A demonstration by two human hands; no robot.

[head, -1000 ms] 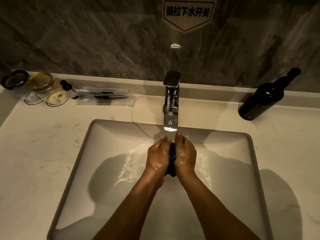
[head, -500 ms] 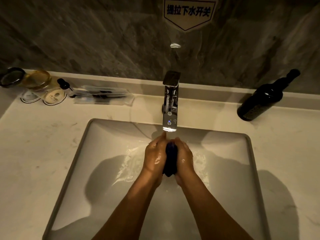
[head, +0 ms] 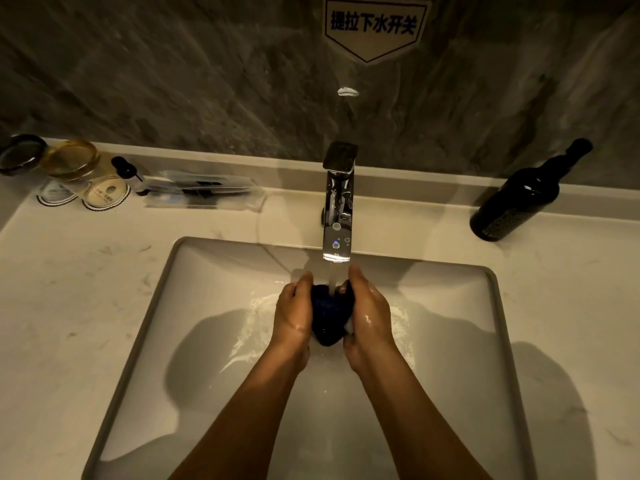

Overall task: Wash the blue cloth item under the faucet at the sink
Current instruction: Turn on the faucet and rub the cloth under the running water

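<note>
Over the sink (head: 162, 299), left hand (head: 292, 315) and right hand (head: 370, 317) grip a bunched, dark, wet blue cloth (head: 330, 317) between them, water from the faucet (head: 337, 209) striking it; a dark bottle (head: 523, 199) stands far right

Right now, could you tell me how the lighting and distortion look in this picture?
Head view: dim, warm light; the hands cast dark shadows across the sink; glare glints on the faucet; wide-angle bending tilts the bottle; the cloth reads nearly black.
</note>
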